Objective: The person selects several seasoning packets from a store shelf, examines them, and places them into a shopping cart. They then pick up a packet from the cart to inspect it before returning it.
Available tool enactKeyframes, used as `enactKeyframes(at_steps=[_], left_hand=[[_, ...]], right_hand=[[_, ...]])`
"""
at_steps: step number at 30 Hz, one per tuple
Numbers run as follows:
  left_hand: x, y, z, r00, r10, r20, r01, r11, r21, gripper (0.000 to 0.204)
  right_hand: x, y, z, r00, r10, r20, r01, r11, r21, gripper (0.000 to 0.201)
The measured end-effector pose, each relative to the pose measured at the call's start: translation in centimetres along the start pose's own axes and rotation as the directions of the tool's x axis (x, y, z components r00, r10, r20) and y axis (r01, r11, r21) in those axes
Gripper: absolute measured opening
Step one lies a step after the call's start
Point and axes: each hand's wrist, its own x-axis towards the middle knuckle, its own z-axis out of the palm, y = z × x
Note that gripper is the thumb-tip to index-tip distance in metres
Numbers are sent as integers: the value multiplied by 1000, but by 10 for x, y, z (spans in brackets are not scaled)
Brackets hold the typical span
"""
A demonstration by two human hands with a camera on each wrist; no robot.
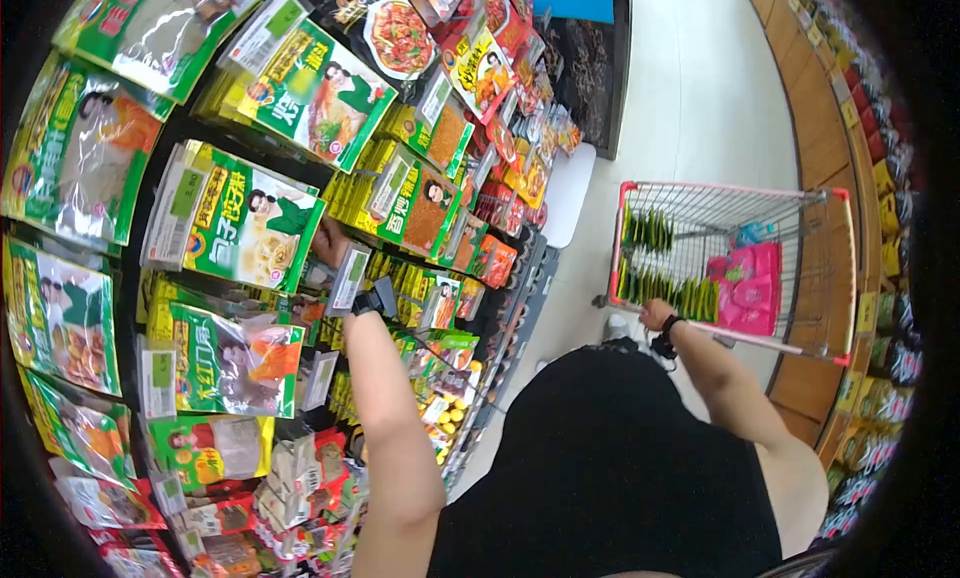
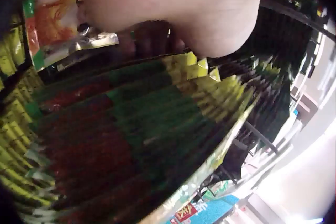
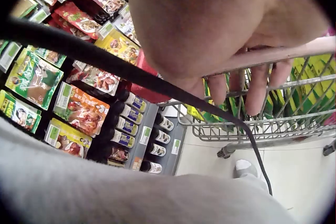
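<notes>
My left hand (image 1: 330,244) reaches in among the hanging seasoning packets on the shelf at left, its fingers mostly hidden behind them. In the left wrist view, the thumb side of the hand (image 2: 173,3) is above a dense row of green and yellow packets (image 2: 157,113); I cannot tell whether the fingers pinch one. My right hand (image 1: 656,315) holds the near rail of a shopping cart (image 1: 735,190). From the right wrist view, the fingers (image 3: 257,90) come over the pale rail (image 3: 273,56). Inside the cart stand rows of green-yellow packets (image 1: 690,298).
A pink bag (image 1: 750,288) lies in the cart beside the packets. Price tags (image 1: 348,278) jut from the shelf near my left forearm. Bottles (image 3: 126,124) line the lower shelf. Pale floor (image 1: 690,88) runs along the aisle toward another stocked shelf (image 1: 865,128) at right.
</notes>
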Motion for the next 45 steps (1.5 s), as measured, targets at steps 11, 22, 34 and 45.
enactKeyframes(at_steps=[11,22,34,45], left_hand=[[-110,25,67,965,192,-180,-61,829,555,24],[-119,36,73,949,69,-308,93,870,484,24],[-129,59,79,982,79,-172,5,897,442,16],[-163,56,105,999,-32,20,32,999,6,12]], right_hand=[[-6,-16,-22,981,-108,161,134,978,-161,35],[-5,-17,-25,978,-28,206,59,988,-142,44],[-7,-17,-24,978,-11,208,47,984,-169,43],[-3,-12,-24,971,-77,225,114,981,-160,44]])
